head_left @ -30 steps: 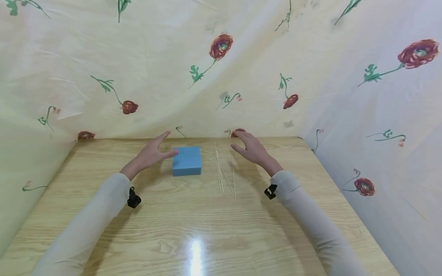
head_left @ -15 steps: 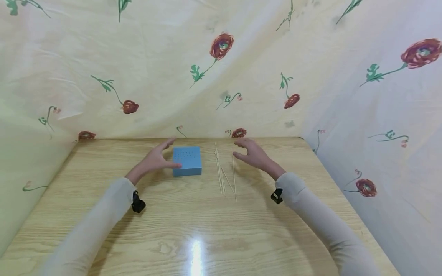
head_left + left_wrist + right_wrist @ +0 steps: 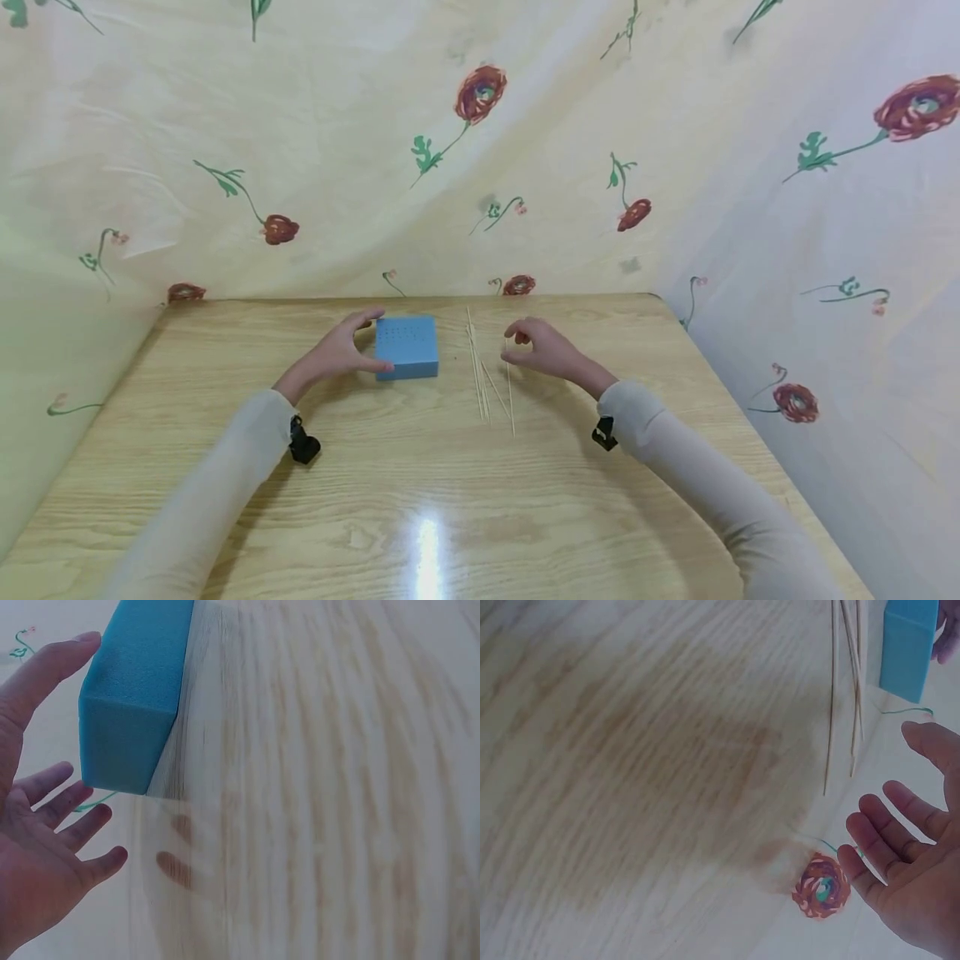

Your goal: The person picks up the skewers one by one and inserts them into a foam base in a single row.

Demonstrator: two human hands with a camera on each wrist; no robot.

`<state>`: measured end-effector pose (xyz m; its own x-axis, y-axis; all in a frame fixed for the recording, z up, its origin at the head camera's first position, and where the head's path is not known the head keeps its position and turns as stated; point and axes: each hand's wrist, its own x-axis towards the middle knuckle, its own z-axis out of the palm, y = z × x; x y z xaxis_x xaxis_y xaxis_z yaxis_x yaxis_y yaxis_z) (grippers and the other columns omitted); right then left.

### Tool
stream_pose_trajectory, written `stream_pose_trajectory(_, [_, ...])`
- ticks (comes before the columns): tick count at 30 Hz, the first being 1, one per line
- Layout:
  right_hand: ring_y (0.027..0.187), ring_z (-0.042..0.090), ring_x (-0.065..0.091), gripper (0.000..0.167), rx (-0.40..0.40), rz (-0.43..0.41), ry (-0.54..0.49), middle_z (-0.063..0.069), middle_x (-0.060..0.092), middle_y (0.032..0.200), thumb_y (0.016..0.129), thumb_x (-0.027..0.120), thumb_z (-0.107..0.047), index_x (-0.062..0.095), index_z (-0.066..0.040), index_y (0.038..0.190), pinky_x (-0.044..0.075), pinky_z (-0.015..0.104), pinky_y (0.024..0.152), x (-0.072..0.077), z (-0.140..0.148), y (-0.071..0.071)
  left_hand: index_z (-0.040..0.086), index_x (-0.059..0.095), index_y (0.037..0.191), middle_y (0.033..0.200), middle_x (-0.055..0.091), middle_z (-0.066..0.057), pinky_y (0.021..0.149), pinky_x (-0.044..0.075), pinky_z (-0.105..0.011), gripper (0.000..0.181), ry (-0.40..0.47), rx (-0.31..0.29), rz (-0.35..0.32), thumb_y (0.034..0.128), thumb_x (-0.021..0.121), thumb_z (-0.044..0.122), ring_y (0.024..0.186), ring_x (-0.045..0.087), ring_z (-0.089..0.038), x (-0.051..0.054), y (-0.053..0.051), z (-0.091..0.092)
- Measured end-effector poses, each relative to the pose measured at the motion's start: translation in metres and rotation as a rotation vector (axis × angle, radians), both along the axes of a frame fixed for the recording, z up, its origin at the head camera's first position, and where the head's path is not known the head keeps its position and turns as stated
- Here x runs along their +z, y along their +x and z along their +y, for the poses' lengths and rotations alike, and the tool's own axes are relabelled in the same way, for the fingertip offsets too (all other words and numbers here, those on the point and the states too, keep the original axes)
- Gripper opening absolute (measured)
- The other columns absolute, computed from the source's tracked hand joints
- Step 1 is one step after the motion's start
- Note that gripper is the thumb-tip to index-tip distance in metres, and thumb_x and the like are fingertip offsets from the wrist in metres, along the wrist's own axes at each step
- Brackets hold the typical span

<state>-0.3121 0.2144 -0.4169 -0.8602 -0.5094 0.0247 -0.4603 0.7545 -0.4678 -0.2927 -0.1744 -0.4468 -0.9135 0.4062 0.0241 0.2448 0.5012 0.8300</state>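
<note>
A blue foam-like block (image 3: 408, 352) with rows of small holes on top lies on the wooden table. My left hand (image 3: 326, 352) spreads thumb and fingers around its left end. In the left wrist view the thumb lies close against the block (image 3: 127, 742); whether it touches I cannot tell. Several thin wooden sticks (image 3: 480, 385) lie in a loose bundle right of the block. One stick (image 3: 511, 404) lies apart, its far end beneath my right hand (image 3: 555, 352). That hand hovers with loosely bent fingers, holding nothing in the right wrist view.
Pale flowered cloth (image 3: 337, 150) hangs along the table's back edge and both sides. Each wrist carries a small black camera, such as the left wrist camera (image 3: 303, 443). The wooden tabletop (image 3: 360, 508) reaches toward the person, with a bright light reflection on it.
My left hand has come down and nearer around the block's left end. My right hand has lowered toward the separate stick, its fingers bending more. Block and sticks have stayed put.
</note>
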Motion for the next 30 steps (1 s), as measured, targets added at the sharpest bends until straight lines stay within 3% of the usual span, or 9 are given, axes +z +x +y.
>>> stream_pose_trajectory(12, [0.078, 0.017, 0.053, 0.025, 0.016, -0.03, 0.045, 0.006, 0.062, 0.087, 0.091, 0.076, -0.026, 0.067, -0.004, 0.097, 0.045, 0.031, 0.072, -0.005, -0.003, 0.0, 0.01, 0.029, 0.162, 0.166, 0.025, -0.017, 0.117, 0.026, -0.07, 0.098, -0.004, -0.006, -0.027, 0.0838, 0.086, 0.029, 0.152, 0.026, -0.043, 0.003, -0.001, -0.002])
stream_pose_trajectory(17, [0.079, 0.018, 0.051, 0.027, 0.018, -0.024, 0.122, 0.006, 0.061, 0.086, 0.089, 0.077, -0.027, 0.068, -0.003, 0.097, 0.044, 0.032, 0.071, -0.008, -0.001, 0.0, 0.011, 0.032, 0.161, 0.166, 0.026, -0.017, 0.117, 0.028, -0.068, 0.096, -0.014, -0.008, -0.027, 0.0838, 0.086, 0.031, 0.151, 0.027, -0.042, 0.001, -0.002, -0.002])
stream_pose_trajectory(23, [0.089, 0.019, 0.051, 0.031, 0.045, -0.035, 0.191, 0.006, 0.059, 0.095, 0.089, 0.077, -0.032, 0.068, -0.005, 0.102, 0.046, 0.034, 0.081, -0.017, 0.002, -0.003, 0.011, 0.031, 0.161, 0.165, 0.024, -0.018, 0.116, 0.031, -0.068, 0.096, -0.02, -0.021, -0.041, 0.0847, 0.086, 0.031, 0.15, 0.028, -0.042, 0.002, -0.001, -0.002])
stream_pose_trajectory(30, [0.087, 0.02, 0.053, 0.028, 0.092, -0.051, 0.146, 0.007, 0.062, 0.094, 0.09, 0.077, -0.025, 0.068, -0.003, 0.104, 0.048, 0.036, 0.081, -0.018, 0.003, -0.008, 0.011, 0.031, 0.161, 0.164, 0.024, -0.02, 0.115, 0.032, -0.068, 0.094, -0.016, -0.031, -0.045, 0.0855, 0.085, 0.029, 0.148, 0.029, -0.043, 0.001, -0.003, -0.003])
